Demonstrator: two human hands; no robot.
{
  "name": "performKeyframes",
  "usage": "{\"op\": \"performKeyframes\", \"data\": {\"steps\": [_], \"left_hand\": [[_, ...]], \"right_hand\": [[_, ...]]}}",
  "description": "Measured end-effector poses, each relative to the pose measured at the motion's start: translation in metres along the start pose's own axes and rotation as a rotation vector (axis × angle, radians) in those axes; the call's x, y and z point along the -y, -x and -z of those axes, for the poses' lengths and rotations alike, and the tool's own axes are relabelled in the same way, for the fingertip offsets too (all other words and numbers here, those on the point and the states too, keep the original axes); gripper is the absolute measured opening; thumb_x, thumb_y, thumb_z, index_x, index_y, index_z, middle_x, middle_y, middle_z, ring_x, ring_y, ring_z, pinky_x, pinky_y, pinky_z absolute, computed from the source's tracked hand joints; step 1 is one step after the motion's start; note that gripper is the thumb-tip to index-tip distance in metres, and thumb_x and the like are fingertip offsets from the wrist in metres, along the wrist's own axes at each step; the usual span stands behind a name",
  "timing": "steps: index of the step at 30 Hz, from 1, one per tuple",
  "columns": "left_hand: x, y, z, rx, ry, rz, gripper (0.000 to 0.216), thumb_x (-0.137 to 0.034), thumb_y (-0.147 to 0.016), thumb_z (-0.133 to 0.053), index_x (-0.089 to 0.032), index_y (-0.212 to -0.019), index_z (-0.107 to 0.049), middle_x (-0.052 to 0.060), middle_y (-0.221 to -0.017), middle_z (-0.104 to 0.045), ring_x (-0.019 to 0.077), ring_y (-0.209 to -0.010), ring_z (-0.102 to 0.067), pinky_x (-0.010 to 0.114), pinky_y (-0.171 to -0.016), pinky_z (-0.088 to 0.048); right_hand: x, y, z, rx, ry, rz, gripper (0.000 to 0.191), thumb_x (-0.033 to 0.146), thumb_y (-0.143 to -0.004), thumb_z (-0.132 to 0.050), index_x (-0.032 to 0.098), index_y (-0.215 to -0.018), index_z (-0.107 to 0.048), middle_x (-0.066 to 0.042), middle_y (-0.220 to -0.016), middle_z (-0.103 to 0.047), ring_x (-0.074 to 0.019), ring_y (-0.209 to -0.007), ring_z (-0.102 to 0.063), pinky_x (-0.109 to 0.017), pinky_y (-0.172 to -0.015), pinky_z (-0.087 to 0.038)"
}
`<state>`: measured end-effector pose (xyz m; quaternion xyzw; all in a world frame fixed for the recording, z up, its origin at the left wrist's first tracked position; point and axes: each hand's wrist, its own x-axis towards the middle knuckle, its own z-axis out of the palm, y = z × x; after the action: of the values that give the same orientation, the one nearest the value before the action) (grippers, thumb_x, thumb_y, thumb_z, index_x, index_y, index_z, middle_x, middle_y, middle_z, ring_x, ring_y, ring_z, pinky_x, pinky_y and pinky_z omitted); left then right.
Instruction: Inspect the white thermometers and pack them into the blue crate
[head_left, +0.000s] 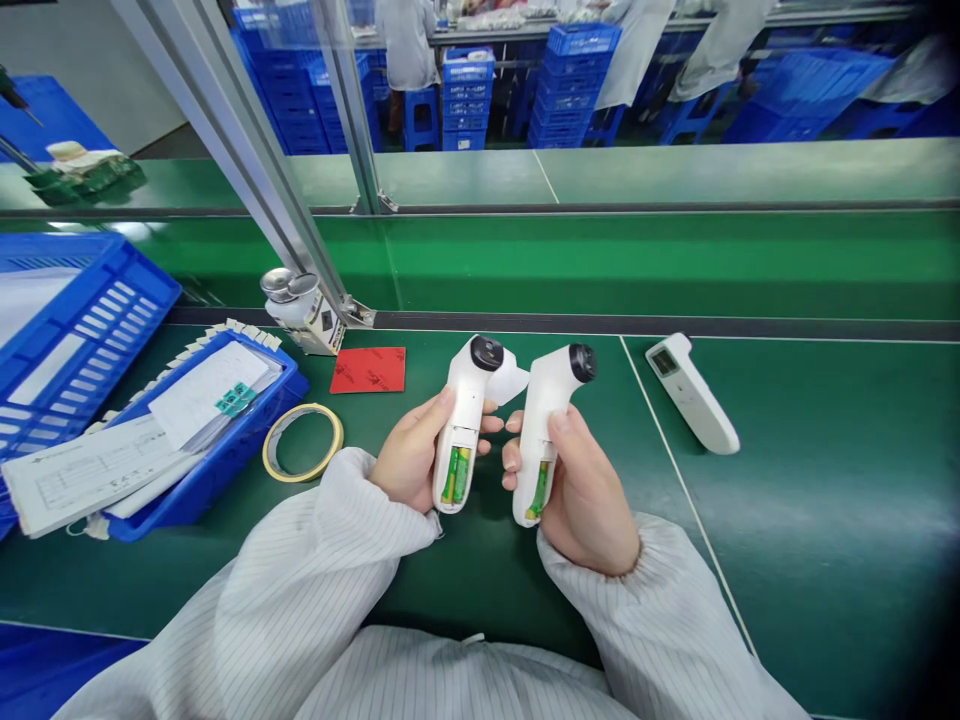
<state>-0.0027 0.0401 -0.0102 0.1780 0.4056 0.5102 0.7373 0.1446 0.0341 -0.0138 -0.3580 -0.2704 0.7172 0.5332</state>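
Two held white thermometers (463,405), green batteries (456,475) exposed

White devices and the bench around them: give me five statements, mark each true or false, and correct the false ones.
1. The left hand holds a white device with batteries showing. True.
2. The right hand grips a screwdriver. False: it holds a second device, also white.
3. A third device lies on the green bench, apart from both hands. True.
4. The tape roll sits inside the small blue tray. False: it lies on the bench, right of that tray.
5. The flat card behind the tape is red. True.
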Motion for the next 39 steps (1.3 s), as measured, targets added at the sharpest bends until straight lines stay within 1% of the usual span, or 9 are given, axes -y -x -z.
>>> {"op": "performKeyframes", "data": {"steps": [3, 8, 12, 18, 23, 26, 29, 32, 39], "left_hand": [[-0.002, 0.001, -0.002, 0.015, 0.052, 0.015, 0.036, -0.030, -0.097, -0.041, -0.005, -0.111, -0.064, 0.017, -0.100, -0.068, 0.0218, -0.085, -0.066, 0.032, -0.075, -0.054], [-0.003, 0.001, -0.003, 0.116, 0.093, 0.053, 0.046, -0.035, -0.099, -0.034, -0.002, -0.109, -0.065, 0.015, -0.094, -0.064, 0.0199, -0.074, -0.062, 0.035, -0.069, -0.053], [-0.002, 0.000, -0.002, 0.167, 0.122, 0.071, 0.047, -0.037, -0.099, -0.033, -0.003, -0.107, -0.064, 0.012, -0.090, -0.059, 0.0197, -0.074, -0.059, 0.036, -0.067, -0.052], [-0.002, 0.000, -0.003, 0.125, 0.145, 0.100, 0.048, -0.039, -0.099, -0.030, -0.006, -0.103, -0.064, 0.012, -0.085, -0.060, 0.0193, -0.072, -0.060, 0.032, -0.064, -0.053], [-0.002, -0.002, 0.001, 0.013, 0.065, 0.023, 0.041, -0.042, -0.097, -0.038, -0.011, -0.103, -0.064, 0.008, -0.077, -0.061, 0.0157, -0.059, -0.058, 0.030, -0.056, -0.053], [-0.004, -0.003, 0.005, -0.056, -0.044, -0.018, 0.040, -0.043, -0.096, -0.043, -0.011, -0.089, -0.065, 0.006, -0.069, -0.061, 0.0131, -0.050, -0.055, 0.025, -0.047, -0.049], [-0.006, -0.001, 0.008, -0.011, -0.088, -0.032, 0.046, -0.046, -0.096, -0.040, -0.011, -0.079, -0.064, 0.004, -0.059, -0.057, 0.0101, -0.043, -0.049, 0.019, -0.038, -0.040], [-0.005, 0.002, 0.008, 0.066, -0.125, -0.015, 0.050, -0.050, -0.096, -0.037, -0.012, -0.081, -0.066, 0.002, -0.049, -0.052, 0.0092, -0.036, -0.043, 0.018, -0.034, -0.036], [-0.002, 0.005, 0.005, 0.125, -0.144, 0.003, 0.053, -0.051, -0.095, -0.038, -0.012, -0.071, -0.064, 0.003, -0.057, -0.056, 0.0068, -0.035, -0.042, 0.018, -0.034, -0.037]], "right_hand": [[0.002, -0.001, 0.002, 0.034, -0.006, 0.038, 0.022, 0.040, -0.092, -0.053, 0.024, -0.107, -0.055, -0.001, -0.088, -0.063, -0.0130, -0.062, -0.058, -0.026, -0.052, -0.053], [0.005, 0.000, -0.001, 0.109, -0.039, -0.049, 0.041, 0.046, -0.098, -0.031, 0.022, -0.126, -0.050, -0.008, -0.098, -0.063, -0.0187, -0.079, -0.061, -0.032, -0.069, -0.054], [0.005, 0.001, -0.003, 0.134, -0.067, -0.050, 0.042, 0.046, -0.099, -0.028, 0.023, -0.127, -0.049, -0.008, -0.101, -0.061, -0.0195, -0.081, -0.061, -0.033, -0.071, -0.053], [0.005, 0.002, -0.004, 0.194, -0.047, -0.033, 0.045, 0.044, -0.100, -0.025, 0.021, -0.124, -0.055, -0.008, -0.102, -0.062, -0.0181, -0.083, -0.060, -0.032, -0.076, -0.053], [0.007, 0.007, -0.003, 0.252, -0.031, -0.016, 0.047, 0.032, -0.098, -0.039, 0.027, -0.144, -0.036, -0.007, -0.115, -0.060, -0.0222, -0.107, -0.058, -0.039, -0.088, -0.053], [0.005, 0.009, 0.000, 0.287, 0.114, 0.035, 0.060, 0.023, -0.094, -0.051, 0.033, -0.149, -0.028, -0.005, -0.118, -0.059, -0.0198, -0.106, -0.058, -0.040, -0.089, -0.055], [0.000, 0.010, 0.003, 0.290, 0.268, 0.146, 0.068, 0.021, -0.091, -0.059, 0.038, -0.148, -0.028, -0.004, -0.121, -0.056, -0.0180, -0.100, -0.060, -0.042, -0.088, -0.057], [-0.004, 0.010, 0.004, 0.286, 0.321, 0.219, 0.076, 0.018, -0.087, -0.064, 0.039, -0.149, -0.026, -0.004, -0.121, -0.054, -0.0166, -0.096, -0.061, -0.036, -0.083, -0.058], [-0.008, 0.011, 0.005, 0.275, 0.310, 0.259, 0.083, 0.013, -0.083, -0.068, 0.043, -0.147, -0.025, -0.003, -0.118, -0.052, -0.0136, -0.087, -0.063, -0.031, -0.075, -0.060]]}}
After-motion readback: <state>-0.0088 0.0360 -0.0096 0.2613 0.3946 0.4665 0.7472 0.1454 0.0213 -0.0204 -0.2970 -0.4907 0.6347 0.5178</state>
